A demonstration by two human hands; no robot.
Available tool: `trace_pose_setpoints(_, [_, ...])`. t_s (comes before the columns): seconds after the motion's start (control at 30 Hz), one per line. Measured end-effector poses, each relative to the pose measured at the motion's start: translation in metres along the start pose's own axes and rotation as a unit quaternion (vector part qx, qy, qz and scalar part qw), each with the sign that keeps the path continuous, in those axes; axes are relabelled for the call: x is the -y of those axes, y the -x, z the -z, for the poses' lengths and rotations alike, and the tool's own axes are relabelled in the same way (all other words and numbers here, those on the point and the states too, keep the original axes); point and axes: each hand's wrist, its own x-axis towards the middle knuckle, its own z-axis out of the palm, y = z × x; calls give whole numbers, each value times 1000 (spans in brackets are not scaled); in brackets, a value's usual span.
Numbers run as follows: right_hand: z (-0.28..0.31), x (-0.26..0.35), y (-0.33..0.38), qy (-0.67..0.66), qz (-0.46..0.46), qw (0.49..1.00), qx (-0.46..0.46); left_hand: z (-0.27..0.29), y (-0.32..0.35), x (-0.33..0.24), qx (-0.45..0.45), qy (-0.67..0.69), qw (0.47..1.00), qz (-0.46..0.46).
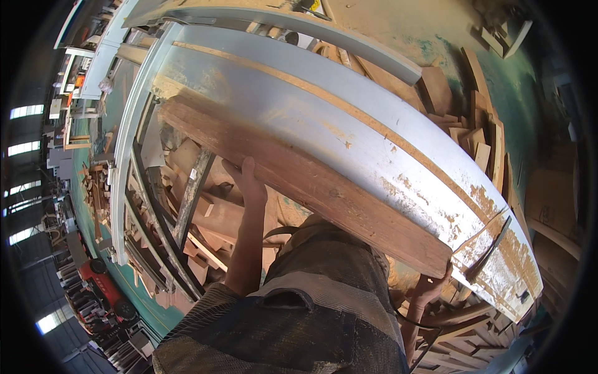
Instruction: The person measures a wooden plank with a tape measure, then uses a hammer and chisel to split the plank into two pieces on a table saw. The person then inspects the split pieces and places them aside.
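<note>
A long, thick reddish-brown wooden plank (324, 187) lies along the near edge of a pale metal machine table (349, 118) dusted with sawdust. My left hand (249, 181) is closed on the plank's near edge, left of its middle; some fingers are hidden by the wood. At the plank's right end my right hand (430, 287) grips the corner, its fingers partly hidden under it. A sawdust-filled strip (330, 100) runs lengthwise across the table. Toward the table's right end lies a dark, thin tool (489, 249), maybe a brush.
A grey metal rail (349, 47) spans the table's far side. Another metal rail (128, 149) crosses at its left end. Wood offcuts (215, 224) pile up below the left frame, and more scraps (473, 137) lie beyond the table. A red machine (106, 287) stands at far left.
</note>
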Motion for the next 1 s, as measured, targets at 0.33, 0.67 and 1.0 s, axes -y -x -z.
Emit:
trace_pose_setpoints(0.33, [0,-2,-14,-93,-24,995,41,-19,-2,-10,-35,-61,997,-38])
trace_pose_setpoints(0.67, [8,0,-70,-101,-5,988,117,-67,-18,-20,-62,-180,982,-2])
trace_pose_setpoints(1.0, [0,8,-105,46,222,973,38,-92,-41,3,-85,-432,896,-54])
